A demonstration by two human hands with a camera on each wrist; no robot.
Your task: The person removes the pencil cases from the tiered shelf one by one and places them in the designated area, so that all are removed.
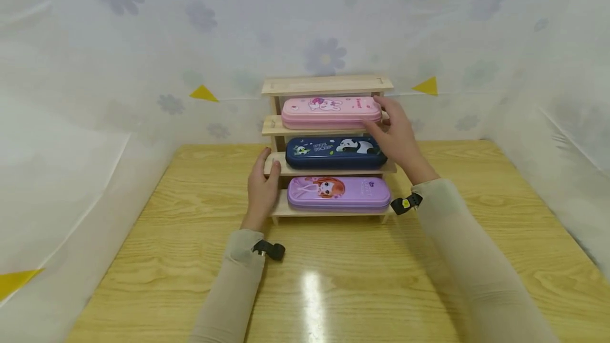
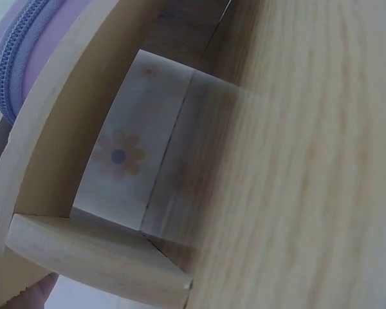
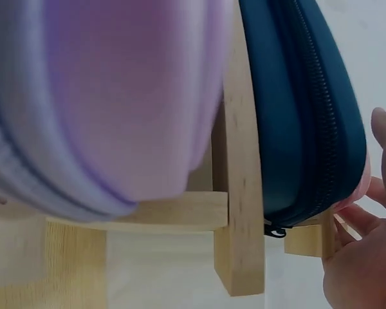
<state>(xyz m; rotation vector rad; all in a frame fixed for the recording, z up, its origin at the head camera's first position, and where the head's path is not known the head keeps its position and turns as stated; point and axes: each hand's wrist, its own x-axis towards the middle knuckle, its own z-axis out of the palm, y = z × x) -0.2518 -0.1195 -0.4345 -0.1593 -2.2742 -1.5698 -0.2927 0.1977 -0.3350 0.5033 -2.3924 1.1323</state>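
Note:
A stepped wooden rack [image 1: 329,84] stands on the table, with three zippered pencil cases lying lengthwise on its lower shelves. The pink pencil case [image 1: 329,111] with a rabbit is highest; my right hand [image 1: 397,134] holds its right end, thumb in front and fingers at the back. Below it lies the dark blue pencil case [image 1: 310,159] with a panda, and on the bottom shelf the purple pencil case [image 1: 357,192] with a doll-like girl. My left hand [image 1: 262,189] grips the rack's left side by the second shelf from the bottom. In the right wrist view, fingertips reach the pink case beyond the blue one.
The wood-grain table [image 1: 190,258] extends in front of the rack and to both sides. Behind hangs a pale flowered cloth [image 1: 257,25], with yellow triangles [image 1: 204,93] on it. The rack's top shelf, above the pink case, bears nothing.

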